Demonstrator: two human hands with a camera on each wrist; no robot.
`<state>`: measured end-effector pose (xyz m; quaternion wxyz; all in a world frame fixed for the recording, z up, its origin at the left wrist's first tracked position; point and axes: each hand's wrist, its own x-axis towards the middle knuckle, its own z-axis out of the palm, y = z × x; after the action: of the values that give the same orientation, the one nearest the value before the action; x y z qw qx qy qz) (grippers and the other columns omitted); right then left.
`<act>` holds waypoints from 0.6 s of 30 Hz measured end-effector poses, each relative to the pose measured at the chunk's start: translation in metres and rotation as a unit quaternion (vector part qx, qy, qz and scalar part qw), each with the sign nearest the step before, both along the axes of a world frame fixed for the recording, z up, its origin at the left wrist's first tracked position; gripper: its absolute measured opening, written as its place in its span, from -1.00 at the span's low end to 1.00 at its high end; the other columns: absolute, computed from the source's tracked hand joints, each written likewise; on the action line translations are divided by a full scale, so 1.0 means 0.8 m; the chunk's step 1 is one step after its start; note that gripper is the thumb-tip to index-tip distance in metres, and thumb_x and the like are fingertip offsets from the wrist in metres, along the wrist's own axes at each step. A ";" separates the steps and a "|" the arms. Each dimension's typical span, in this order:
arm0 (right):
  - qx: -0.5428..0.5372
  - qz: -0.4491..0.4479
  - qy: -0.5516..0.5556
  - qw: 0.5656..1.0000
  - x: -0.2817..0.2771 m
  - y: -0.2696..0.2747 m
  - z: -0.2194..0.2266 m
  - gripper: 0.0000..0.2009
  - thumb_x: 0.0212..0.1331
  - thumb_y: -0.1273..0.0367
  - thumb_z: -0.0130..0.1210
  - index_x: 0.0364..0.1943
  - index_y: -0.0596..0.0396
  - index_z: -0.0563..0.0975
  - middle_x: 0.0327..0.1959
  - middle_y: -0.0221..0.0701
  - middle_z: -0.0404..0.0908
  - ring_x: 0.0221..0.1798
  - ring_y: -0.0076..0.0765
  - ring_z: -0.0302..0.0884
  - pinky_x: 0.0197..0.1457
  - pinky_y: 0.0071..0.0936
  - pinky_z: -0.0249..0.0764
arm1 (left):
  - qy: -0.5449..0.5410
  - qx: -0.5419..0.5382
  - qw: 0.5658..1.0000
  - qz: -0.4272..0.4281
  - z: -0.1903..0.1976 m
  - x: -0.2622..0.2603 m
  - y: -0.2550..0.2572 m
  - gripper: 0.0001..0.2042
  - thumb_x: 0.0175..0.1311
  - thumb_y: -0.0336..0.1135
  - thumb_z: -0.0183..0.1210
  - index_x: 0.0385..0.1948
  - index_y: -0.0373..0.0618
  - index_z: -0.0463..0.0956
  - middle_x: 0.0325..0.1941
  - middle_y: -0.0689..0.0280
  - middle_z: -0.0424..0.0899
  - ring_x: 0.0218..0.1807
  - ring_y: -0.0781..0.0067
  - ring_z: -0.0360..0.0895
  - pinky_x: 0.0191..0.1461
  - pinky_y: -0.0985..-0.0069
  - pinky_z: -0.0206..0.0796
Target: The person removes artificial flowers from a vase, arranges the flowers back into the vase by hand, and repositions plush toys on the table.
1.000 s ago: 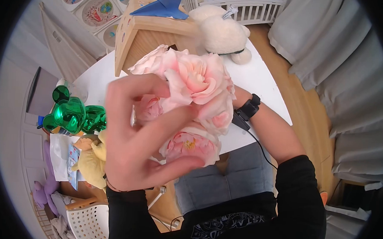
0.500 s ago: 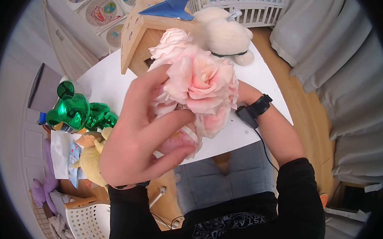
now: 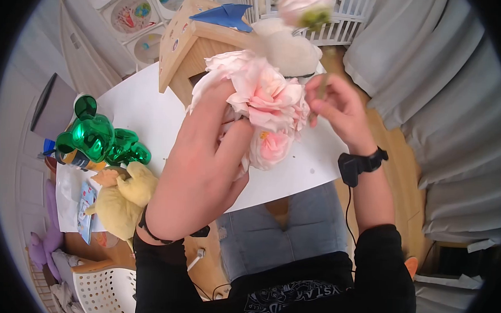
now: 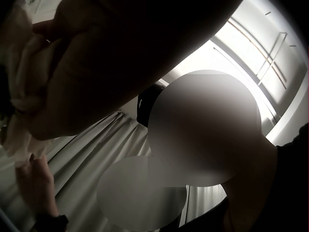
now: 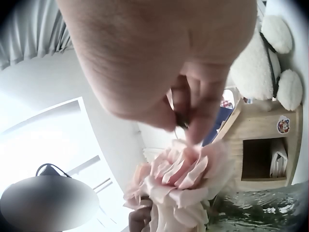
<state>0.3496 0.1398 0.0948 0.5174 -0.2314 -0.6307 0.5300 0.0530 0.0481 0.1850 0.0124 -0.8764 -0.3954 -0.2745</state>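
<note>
In the head view, my left hand (image 3: 197, 165) grips a bunch of pink flowers (image 3: 270, 96), its fingers curled round the left side. The stems under the blooms are hidden. Right of the bunch, my right hand (image 3: 341, 116) pinches a thin green stem (image 3: 321, 87). A blurred pale pink flower (image 3: 304, 6) is above that hand, apart from the bunch. The right wrist view has my right hand (image 5: 164, 58) with fingertips together just above the pink blooms (image 5: 181, 179). Dark in the left wrist view are my left hand (image 4: 91, 67) and petals (image 4: 29, 92).
Behind the flowers, a wooden house (image 3: 177, 52) and a cream plush toy (image 3: 288, 52) stand on the white table (image 3: 311, 170). A shiny green figure (image 3: 95, 138) and a yellow plush toy (image 3: 119, 207) are at the left. A perforated white chair (image 3: 107, 290) stands lower left.
My right hand has come out from behind the bunch, moving right, with a stem between its fingers. A separate pink flower has appeared at the top. My left hand still grips the bunch.
</note>
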 end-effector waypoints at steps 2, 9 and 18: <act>0.027 -0.062 0.040 0.997 -0.005 -0.020 0.004 -0.75 0.47 0.51 0.23 0.15 0.20 0.52 -0.02 -0.30 0.58 -0.17 -0.37 0.69 -0.14 -0.40 0.68 | -0.028 -0.015 1.000 0.002 0.005 -0.004 0.000 -0.50 -0.04 -0.58 0.41 0.05 -0.17 0.60 0.57 -0.20 0.33 0.26 -0.18 0.66 0.22 0.19 0.59; 0.233 -0.093 0.094 0.963 -0.055 -0.129 0.019 -0.95 0.52 0.50 0.17 -0.14 0.17 0.54 -0.05 -0.21 0.51 0.02 0.06 0.82 -0.12 -0.22 0.85 | -0.069 -0.007 0.997 -0.033 0.004 -0.003 0.005 -0.53 0.02 -0.57 0.35 0.08 -0.15 0.61 0.52 -0.09 0.45 0.25 -0.23 0.65 0.19 0.17 0.58; 0.361 -0.055 -0.086 0.927 -0.100 -0.117 0.029 -0.86 0.53 0.46 0.13 0.00 0.29 0.59 0.05 -0.13 0.67 0.07 -0.04 0.76 0.20 -0.22 0.68 | -0.076 0.045 0.996 -0.007 -0.007 0.003 0.009 -0.53 -0.09 -0.54 0.44 -0.04 -0.19 0.56 0.40 -0.03 0.53 -0.05 -0.10 0.71 -0.06 0.20 0.62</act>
<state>0.2693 0.0461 0.1183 0.5381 -0.1083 -0.8077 0.2153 0.0557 0.0555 0.1793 0.0202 -0.8543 -0.3767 -0.3577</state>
